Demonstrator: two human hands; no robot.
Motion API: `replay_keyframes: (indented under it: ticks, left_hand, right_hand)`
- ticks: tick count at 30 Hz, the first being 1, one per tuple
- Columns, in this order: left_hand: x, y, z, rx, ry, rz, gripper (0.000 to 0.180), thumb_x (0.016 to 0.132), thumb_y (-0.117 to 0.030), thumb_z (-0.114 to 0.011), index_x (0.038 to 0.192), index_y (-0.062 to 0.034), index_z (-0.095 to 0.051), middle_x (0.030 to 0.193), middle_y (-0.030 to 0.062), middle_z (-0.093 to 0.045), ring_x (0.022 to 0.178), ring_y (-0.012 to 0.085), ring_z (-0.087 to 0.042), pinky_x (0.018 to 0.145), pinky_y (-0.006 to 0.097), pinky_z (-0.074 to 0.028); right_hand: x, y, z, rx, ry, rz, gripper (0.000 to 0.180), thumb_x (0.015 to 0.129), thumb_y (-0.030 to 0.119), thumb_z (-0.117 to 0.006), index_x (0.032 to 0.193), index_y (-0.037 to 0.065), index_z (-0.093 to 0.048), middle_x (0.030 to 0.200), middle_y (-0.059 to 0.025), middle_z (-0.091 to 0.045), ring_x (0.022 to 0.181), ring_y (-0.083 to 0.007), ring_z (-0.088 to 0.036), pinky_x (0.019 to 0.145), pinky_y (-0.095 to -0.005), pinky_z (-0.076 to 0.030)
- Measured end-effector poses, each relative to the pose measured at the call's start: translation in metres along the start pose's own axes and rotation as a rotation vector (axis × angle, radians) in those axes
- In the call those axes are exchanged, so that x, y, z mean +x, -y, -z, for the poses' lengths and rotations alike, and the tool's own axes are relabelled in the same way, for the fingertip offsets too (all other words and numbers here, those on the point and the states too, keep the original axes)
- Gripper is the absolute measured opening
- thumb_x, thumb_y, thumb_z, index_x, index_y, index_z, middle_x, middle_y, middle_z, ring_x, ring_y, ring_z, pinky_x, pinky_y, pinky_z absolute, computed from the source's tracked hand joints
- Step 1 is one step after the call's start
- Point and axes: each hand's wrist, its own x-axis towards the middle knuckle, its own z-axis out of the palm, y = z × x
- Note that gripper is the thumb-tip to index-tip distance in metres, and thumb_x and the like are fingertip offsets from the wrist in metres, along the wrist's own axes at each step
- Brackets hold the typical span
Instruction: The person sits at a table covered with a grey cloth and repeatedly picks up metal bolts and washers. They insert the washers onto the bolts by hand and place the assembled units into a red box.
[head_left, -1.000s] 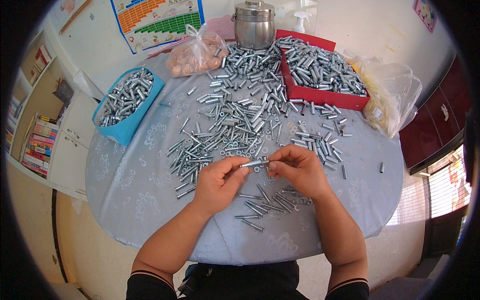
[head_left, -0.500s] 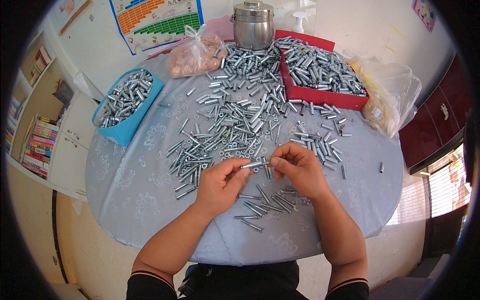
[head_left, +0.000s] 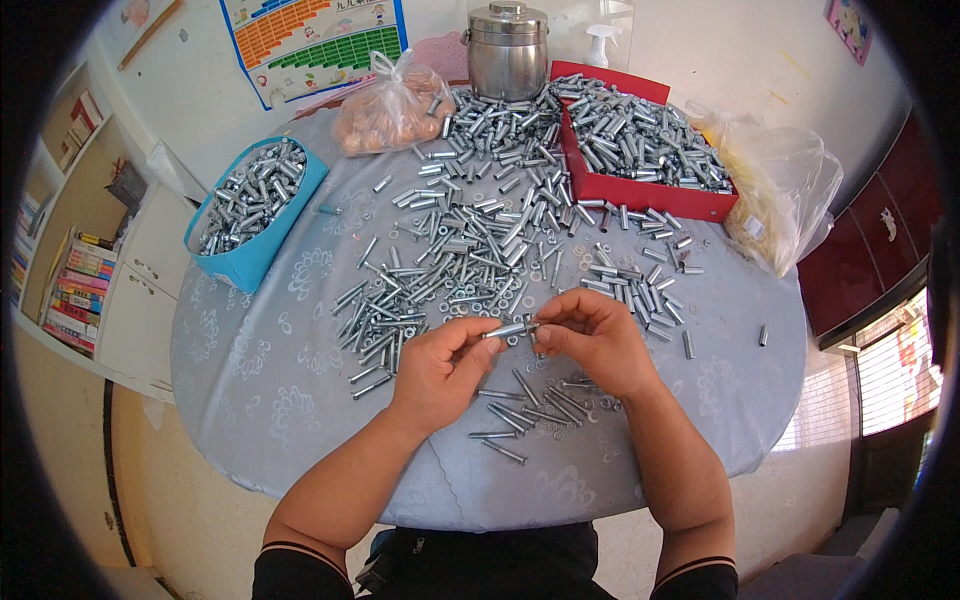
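Note:
Between thumb and forefinger, my left hand [head_left: 442, 368] grips a silvery expansion bolt [head_left: 508, 329] that points toward my right hand. My right hand [head_left: 592, 338] pinches at the bolt's right end, where a nut or washer seems to sit; the fingertips partly hide it. Just below the hands lie several long bare bolts [head_left: 512, 418] with loose washers among them. Beyond my fingers spreads a heap of metal sleeves, bolts and nuts [head_left: 470, 245]. More sleeves [head_left: 640, 290] lie past my right hand.
A blue box [head_left: 222, 262] of metal fasteners stands at left, a red box [head_left: 655, 200] of them at back right. Behind are a tied bag of round brown items [head_left: 385, 118], a steel pot [head_left: 507, 55] and a clear plastic bag [head_left: 785, 190]. The cloth-covered table [head_left: 290, 400] has a rounded edge.
My right fingers have shifted slightly at the bolt's end, the thumb moving a little left. My left hand stays nearly still; the things on the table look the same.

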Motion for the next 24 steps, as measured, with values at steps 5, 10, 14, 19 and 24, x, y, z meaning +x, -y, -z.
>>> replay_keyframes:
  ticks: [5, 10, 14, 19, 24]
  left_hand:
    - [0.0, 0.001, -0.003, -0.05, -0.041, -0.012, 0.02, 0.091, -0.005, -0.061, 0.11, 0.0007, -0.064, 0.085, 0.0061, -0.072, 0.068, 0.0072, -0.062, 0.062, 0.022, -0.05]
    - [0.0, 0.001, -0.001, -0.113, 0.047, 0.053, 0.022, 0.095, -0.006, -0.058, 0.115, 0.0011, -0.061, 0.094, 0.0085, -0.069, 0.078, 0.0091, -0.062, 0.068, 0.022, -0.052]
    - [0.0, 0.0, -0.001, -0.185, 0.054, 0.095, 0.022, 0.095, -0.006, -0.057, 0.116, 0.0011, -0.061, 0.095, 0.0085, -0.069, 0.077, 0.0091, -0.062, 0.069, 0.023, -0.052]
    - [0.003, -0.001, 0.003, -0.245, -0.054, 0.088, 0.022, 0.095, -0.006, -0.056, 0.116, 0.0009, -0.06, 0.095, 0.0079, -0.069, 0.075, 0.0085, -0.061, 0.069, 0.023, -0.051]
    - [0.005, 0.0, 0.003, -0.239, -0.137, 0.08, 0.022, 0.095, -0.006, -0.057, 0.115, 0.0013, -0.061, 0.094, 0.008, -0.07, 0.073, 0.0079, -0.06, 0.067, 0.022, -0.051]
  right_hand:
    - [0.0, 0.003, 0.0, -0.026, -0.002, -0.066, 0.017, 0.085, 0.0, -0.07, 0.101, -0.002, -0.066, 0.089, -0.0039, -0.068, 0.081, -0.0099, -0.064, 0.073, -0.0229, -0.051]
    - [0.0, -0.003, 0.002, -0.049, 0.017, -0.019, 0.02, 0.083, -0.001, -0.071, 0.103, -0.001, -0.066, 0.09, -0.0023, -0.067, 0.082, -0.0073, -0.062, 0.073, -0.0215, -0.05]
    - [-0.001, -0.003, 0.001, -0.046, 0.042, -0.016, 0.021, 0.084, 0.0, -0.072, 0.104, 0.0, -0.065, 0.091, -0.0008, -0.067, 0.082, -0.0061, -0.061, 0.072, -0.0212, -0.05]
    - [0.003, 0.003, -0.004, -0.332, -0.049, 0.06, 0.017, 0.082, 0.005, -0.073, 0.099, 0.004, -0.068, 0.084, -0.0019, -0.066, 0.075, -0.0111, -0.062, 0.068, -0.0244, -0.049]
    - [0.007, -0.013, -0.005, -1.03, 0.054, 0.55, 0.017, 0.077, 0.009, -0.07, 0.093, 0.011, -0.072, 0.083, -0.0078, -0.062, 0.075, -0.0262, -0.063, 0.067, -0.0358, -0.051]
